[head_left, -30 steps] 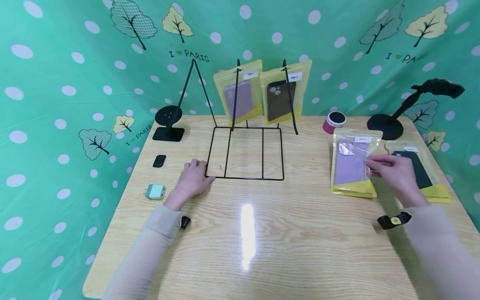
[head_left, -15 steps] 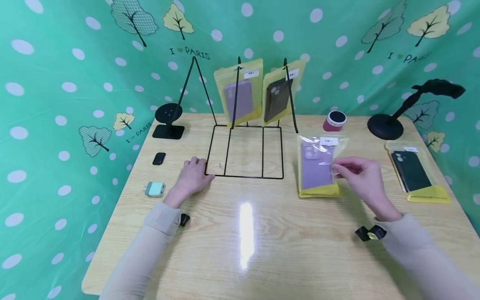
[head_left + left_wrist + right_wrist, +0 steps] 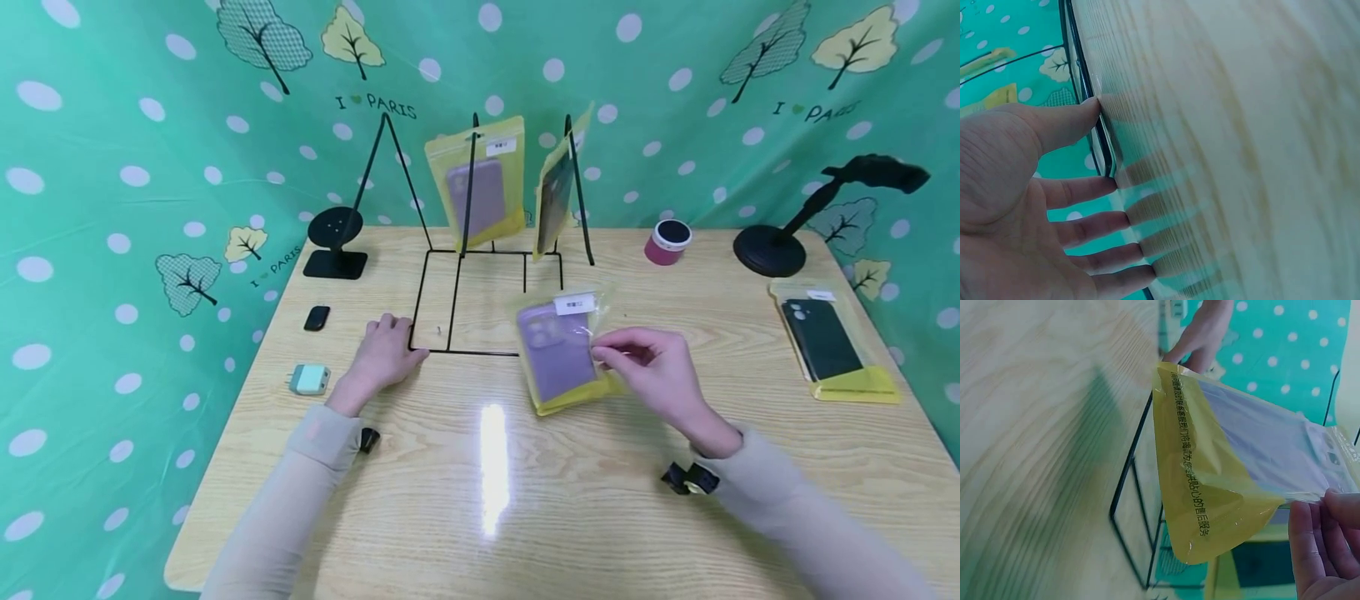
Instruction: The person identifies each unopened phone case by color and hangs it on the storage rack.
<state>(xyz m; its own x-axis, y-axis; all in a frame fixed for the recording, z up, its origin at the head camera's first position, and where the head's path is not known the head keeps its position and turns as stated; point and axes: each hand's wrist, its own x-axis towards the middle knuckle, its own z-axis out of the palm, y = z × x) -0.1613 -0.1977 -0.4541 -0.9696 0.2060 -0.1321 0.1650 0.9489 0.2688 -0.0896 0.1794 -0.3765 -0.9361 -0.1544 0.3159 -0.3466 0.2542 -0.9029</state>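
Note:
My right hand (image 3: 651, 375) pinches the side edge of a clear and yellow bag holding a purple phone case (image 3: 558, 354), raised over the front right corner of a black wire display rack (image 3: 472, 352). In the right wrist view, thumb and fingers grip the edge of this bagged phone case (image 3: 1266, 437). My left hand (image 3: 382, 354) rests at the rack's front left corner, and in the left wrist view its straight fingers (image 3: 1088, 194) touch the table, the thumb against the wire. On the rack hang another bagged purple case (image 3: 477, 196) and a bagged black case (image 3: 555, 196), turned nearly edge-on.
A bagged dark phone case (image 3: 821, 337) lies at the table's right, before a black stand (image 3: 772, 252). A pink jar (image 3: 667, 242) stands at the back. At left are a small black stand (image 3: 336, 263), a small black object (image 3: 317, 318) and a charger plug (image 3: 310, 379).
My right hand has carried the bagged purple case leftward from beside the dark one to the rack's front corner. The hanging black case has swung edge-on. My left hand stays put.

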